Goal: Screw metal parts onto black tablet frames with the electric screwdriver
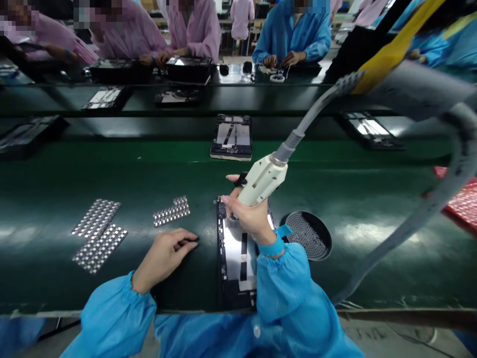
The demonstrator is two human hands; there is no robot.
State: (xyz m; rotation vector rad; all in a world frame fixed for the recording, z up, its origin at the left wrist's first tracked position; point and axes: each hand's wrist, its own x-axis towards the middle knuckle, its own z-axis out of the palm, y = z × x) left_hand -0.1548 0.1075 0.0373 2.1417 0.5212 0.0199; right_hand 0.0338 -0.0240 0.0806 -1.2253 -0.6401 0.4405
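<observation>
The desk (365,194) carries the opened device (244,253) flat at its near edge, presumably for easy reach. The right hand (251,214) grips the pale corded tool (263,179) slantwise over the device's far end; the left hand (164,256) rests loosely open to the left, near 3 dotted sheets (96,218).
</observation>
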